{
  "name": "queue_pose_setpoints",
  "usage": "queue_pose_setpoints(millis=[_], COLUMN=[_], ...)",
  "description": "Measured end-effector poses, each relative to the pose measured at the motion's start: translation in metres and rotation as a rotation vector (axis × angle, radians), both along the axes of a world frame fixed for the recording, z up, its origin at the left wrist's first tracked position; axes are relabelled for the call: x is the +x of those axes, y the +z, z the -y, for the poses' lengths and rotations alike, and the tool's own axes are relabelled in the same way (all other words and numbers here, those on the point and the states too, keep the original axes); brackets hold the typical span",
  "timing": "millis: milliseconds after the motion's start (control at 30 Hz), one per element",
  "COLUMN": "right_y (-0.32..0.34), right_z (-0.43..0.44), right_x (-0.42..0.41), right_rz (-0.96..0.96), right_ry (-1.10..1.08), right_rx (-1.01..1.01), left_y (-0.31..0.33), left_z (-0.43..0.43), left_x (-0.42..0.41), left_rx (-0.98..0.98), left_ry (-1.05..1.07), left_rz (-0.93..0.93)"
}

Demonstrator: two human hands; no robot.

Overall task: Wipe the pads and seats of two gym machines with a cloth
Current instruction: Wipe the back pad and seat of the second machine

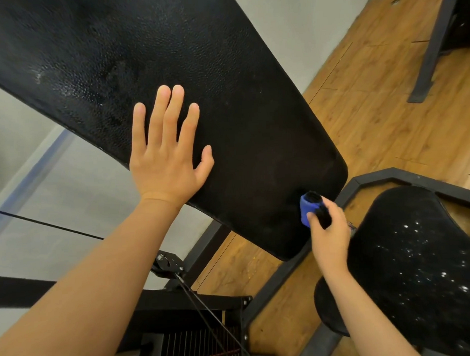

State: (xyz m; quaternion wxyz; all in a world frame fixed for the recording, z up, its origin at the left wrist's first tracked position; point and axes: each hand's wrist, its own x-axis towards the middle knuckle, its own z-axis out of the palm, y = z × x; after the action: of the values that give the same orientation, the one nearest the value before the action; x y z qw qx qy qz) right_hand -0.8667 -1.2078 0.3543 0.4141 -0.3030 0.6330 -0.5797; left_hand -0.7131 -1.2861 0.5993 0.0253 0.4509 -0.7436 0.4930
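A long black textured back pad (225, 103) slants across the view from upper left to lower centre. My left hand (165, 154) lies flat on it with fingers spread and straight. My right hand (327, 227) grips a small blue and black object (310, 205), perhaps a bunched cloth or a spray nozzle, held against the pad's lower end. To the lower right sits the black seat (420, 264), speckled with bright droplets.
A black steel frame (286, 278) runs under the pad and round the seat. A cable (202, 308) leads down to a weight stack (198, 349) at bottom centre. Wooden floor (374, 118) lies to the right, with another machine's black upright (435, 42) at top right.
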Motion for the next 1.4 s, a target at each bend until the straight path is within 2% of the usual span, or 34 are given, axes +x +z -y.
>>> queue_pose_setpoints(millis=[167, 267, 633, 900, 1133, 1267, 1400], right_y=[0.010, -0.009, -0.029, 0.056, 0.122, 0.121, 0.099], right_z=[-0.045, -0.068, -0.042, -0.024, 0.029, 0.047, 0.051], right_x=[0.048, 0.064, 0.026, 0.054, 0.035, 0.007, -0.019], right_rz=[0.027, 0.113, 0.248, 0.221, 0.116, 0.127, 0.156], right_ry=[0.213, 0.278, -0.075, -0.017, 0.019, -0.056, -0.088], right_rx=[-0.071, -0.006, 0.203, 0.048, -0.110, -0.076, 0.107], left_y=[0.000, -0.001, -0.002, -0.002, -0.002, -0.001, -0.001], left_z=[0.000, -0.001, 0.000, -0.003, 0.000, 0.000, -0.001], left_x=[0.002, 0.003, 0.003, 0.003, 0.004, 0.005, 0.004], left_rx=[-0.010, -0.015, -0.008, 0.037, 0.058, 0.055, 0.049], left_ry=[-0.007, -0.015, -0.018, 0.028, 0.019, 0.014, 0.023], left_rz=[-0.002, -0.003, -0.008, 0.002, 0.006, 0.007, 0.004])
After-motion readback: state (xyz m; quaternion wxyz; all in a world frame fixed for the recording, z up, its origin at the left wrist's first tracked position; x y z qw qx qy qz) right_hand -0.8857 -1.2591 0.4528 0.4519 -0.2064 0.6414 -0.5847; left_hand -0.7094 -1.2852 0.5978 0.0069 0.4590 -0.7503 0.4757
